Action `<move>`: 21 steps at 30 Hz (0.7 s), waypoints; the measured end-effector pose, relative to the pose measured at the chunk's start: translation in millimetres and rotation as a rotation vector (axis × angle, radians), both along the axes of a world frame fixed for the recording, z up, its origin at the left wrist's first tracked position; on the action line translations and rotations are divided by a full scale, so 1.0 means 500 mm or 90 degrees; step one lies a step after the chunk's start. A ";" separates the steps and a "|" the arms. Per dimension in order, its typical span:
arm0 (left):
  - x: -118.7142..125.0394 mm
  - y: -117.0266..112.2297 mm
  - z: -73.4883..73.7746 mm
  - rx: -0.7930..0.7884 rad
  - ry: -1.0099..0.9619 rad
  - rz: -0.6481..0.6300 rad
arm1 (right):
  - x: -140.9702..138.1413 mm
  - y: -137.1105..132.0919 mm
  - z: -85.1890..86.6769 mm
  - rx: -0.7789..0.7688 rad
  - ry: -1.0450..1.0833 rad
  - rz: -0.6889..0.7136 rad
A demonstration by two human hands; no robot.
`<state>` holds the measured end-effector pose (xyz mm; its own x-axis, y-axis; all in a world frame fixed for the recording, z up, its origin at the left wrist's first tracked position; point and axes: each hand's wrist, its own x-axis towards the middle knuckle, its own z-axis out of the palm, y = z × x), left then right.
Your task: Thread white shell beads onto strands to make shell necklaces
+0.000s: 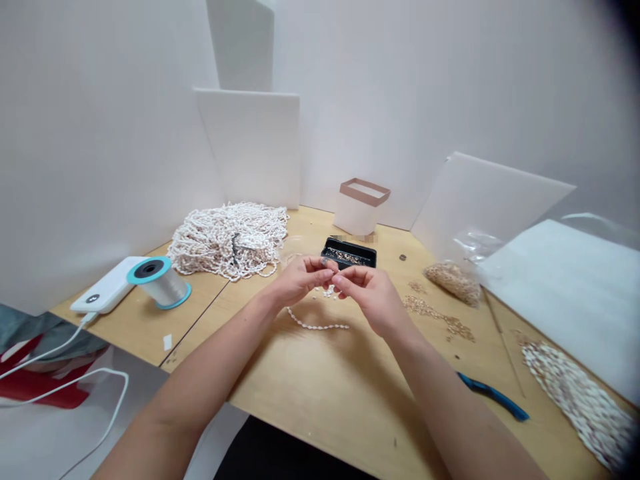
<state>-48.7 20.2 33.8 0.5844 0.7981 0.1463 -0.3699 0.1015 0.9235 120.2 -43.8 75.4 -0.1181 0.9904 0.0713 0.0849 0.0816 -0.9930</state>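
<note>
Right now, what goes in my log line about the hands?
left hand | right hand | fingertips together above table | nearby: short shell-bead strand; black tray

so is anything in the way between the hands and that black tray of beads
Nothing visible stands in the way. The left hand and right hand are held right at the front edge of the black tray of beads. A few loose beads lie on the wooden table below them, not blocking.

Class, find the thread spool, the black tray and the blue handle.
Thread spool [160, 283]: head view, on the wound thread.
Black tray [357, 257]: head view, on its front wall.
Blue handle [493, 397]: head view, on its middle.
</note>
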 end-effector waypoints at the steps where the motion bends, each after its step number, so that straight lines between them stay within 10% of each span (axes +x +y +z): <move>1: -0.001 0.001 -0.001 0.006 0.004 -0.002 | -0.001 0.000 0.001 -0.003 0.000 0.001; 21: -0.008 0.005 -0.003 0.036 0.025 -0.016 | -0.001 -0.004 0.000 0.002 -0.015 0.009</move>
